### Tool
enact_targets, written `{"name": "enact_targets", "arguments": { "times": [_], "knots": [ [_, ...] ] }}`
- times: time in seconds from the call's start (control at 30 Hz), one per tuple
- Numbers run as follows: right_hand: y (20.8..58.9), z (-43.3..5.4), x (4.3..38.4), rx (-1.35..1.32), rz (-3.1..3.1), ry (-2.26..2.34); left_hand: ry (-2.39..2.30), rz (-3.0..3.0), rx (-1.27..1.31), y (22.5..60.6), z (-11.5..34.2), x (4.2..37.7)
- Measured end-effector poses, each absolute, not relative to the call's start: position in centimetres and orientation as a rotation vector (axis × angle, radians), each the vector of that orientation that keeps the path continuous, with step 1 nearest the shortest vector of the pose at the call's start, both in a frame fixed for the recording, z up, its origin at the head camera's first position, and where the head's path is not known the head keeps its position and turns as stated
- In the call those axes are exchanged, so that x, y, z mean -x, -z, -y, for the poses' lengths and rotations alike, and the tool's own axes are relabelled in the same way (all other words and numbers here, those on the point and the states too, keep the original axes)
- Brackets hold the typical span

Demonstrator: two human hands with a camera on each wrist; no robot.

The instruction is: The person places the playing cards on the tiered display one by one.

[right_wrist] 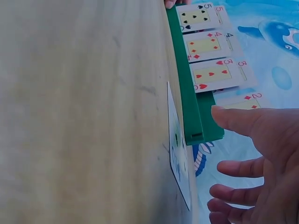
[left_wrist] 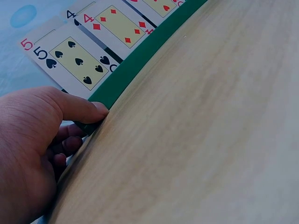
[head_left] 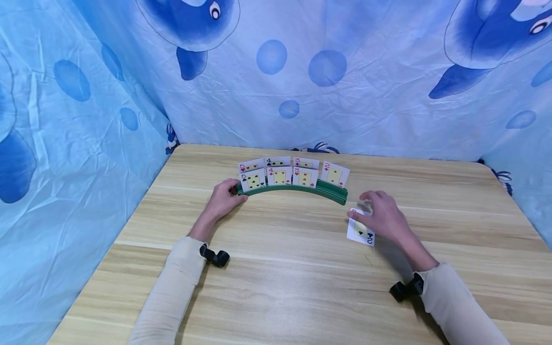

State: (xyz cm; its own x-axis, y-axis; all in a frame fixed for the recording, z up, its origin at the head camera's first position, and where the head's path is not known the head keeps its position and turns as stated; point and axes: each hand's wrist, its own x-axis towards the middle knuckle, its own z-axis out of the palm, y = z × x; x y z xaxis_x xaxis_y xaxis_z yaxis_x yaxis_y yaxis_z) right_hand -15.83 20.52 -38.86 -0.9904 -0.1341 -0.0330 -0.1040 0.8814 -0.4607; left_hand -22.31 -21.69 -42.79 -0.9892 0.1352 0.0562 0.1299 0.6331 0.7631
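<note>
A curved green card holder [head_left: 293, 187] stands on the table with several playing cards upright in two rows. In front are the five of spades [left_wrist: 77, 63], four of diamonds [head_left: 279, 176] and three of hearts [right_wrist: 212, 74]; the two of diamonds [head_left: 335, 175] leans alone at the right. My left hand [head_left: 222, 197] grips the holder's left end, thumb in front and fingers behind. A two of clubs [head_left: 360, 237] lies face up on the table, right of the holder. Over its upper part hovers my right hand [head_left: 385, 218], fingers apart and holding nothing; it hides part of the card.
The wooden table [head_left: 276, 287] extends in front of the holder and to both sides. Behind it and at the sides hangs a blue curtain [head_left: 241, 105] with whale and bubble prints. Each wrist wears a small black camera [head_left: 221, 258].
</note>
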Motion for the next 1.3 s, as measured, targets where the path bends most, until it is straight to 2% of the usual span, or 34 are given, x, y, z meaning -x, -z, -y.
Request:
{"name": "enact_targets", "arguments": {
  "times": [1.3],
  "knots": [
    [42.9,-20.4,11.1,0.057,-3.1,0.943,-1.325,-2.827,-0.221,42.8,21.7,22.2]
  ]
}}
